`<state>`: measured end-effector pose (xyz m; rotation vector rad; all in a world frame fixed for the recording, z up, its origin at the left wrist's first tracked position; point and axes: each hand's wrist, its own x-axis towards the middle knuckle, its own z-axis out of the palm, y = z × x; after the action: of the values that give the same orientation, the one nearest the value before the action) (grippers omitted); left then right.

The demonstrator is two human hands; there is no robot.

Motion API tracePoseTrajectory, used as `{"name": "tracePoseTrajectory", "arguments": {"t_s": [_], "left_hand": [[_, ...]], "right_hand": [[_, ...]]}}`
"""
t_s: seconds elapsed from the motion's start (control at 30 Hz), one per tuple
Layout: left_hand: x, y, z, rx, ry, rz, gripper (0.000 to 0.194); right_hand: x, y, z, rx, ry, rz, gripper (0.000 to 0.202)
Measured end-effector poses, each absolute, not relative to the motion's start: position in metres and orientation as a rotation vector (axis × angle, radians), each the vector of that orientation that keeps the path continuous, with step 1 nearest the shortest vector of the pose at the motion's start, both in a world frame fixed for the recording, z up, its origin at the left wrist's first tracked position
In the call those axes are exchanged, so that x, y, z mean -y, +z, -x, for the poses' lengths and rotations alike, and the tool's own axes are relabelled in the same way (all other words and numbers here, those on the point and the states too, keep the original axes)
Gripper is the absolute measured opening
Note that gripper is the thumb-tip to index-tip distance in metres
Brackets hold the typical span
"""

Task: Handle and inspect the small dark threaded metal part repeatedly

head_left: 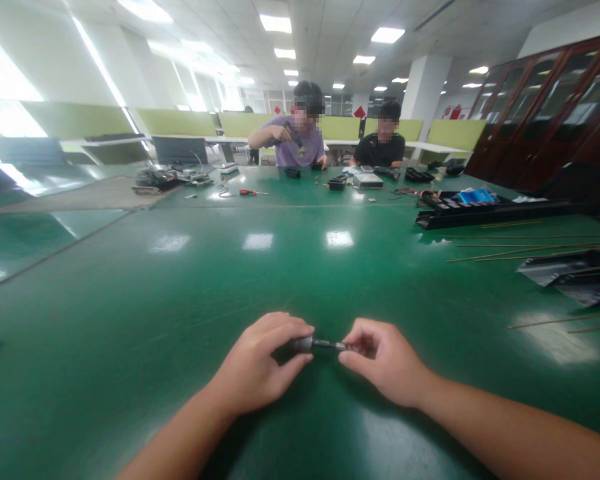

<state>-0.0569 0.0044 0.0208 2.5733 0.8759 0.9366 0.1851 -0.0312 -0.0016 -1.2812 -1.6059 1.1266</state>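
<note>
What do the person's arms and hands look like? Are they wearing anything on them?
Both arms are bare as far as the picture shows: no sleeves in view. The left hand and right hand wear no gloves, and no rings, watch or bracelets show. No cables or markings are on them.

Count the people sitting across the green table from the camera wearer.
2. One person in a purple shirt sits at the far edge, holding something up; a person in a black shirt sits just to the right. Others may be hidden behind the partitions.
</note>
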Motion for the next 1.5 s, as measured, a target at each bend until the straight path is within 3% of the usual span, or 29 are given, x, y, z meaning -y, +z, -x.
{"name": "tracePoseTrajectory", "arguments": {"t_s": [1.13,1.33,1.5], "left_hand": [[-0.007,0.021,0.064,-1.024,0.862,-2.523,0.024],[-0.02,0.022,0.067,-1.35,0.97,-2.19,0.035],[-0.039,0.012,0.07,-1.438,1.209,-1.493,0.065]], "right_hand": [[0.03,-0.004,-0.185,1.552,1.162,1.269,0.012],[0.03,-0.003,-0.184,1.564,1.159,1.258,0.011],[0.031,-0.002,-0.183,1.585,1.136,1.248,0.01]]}}
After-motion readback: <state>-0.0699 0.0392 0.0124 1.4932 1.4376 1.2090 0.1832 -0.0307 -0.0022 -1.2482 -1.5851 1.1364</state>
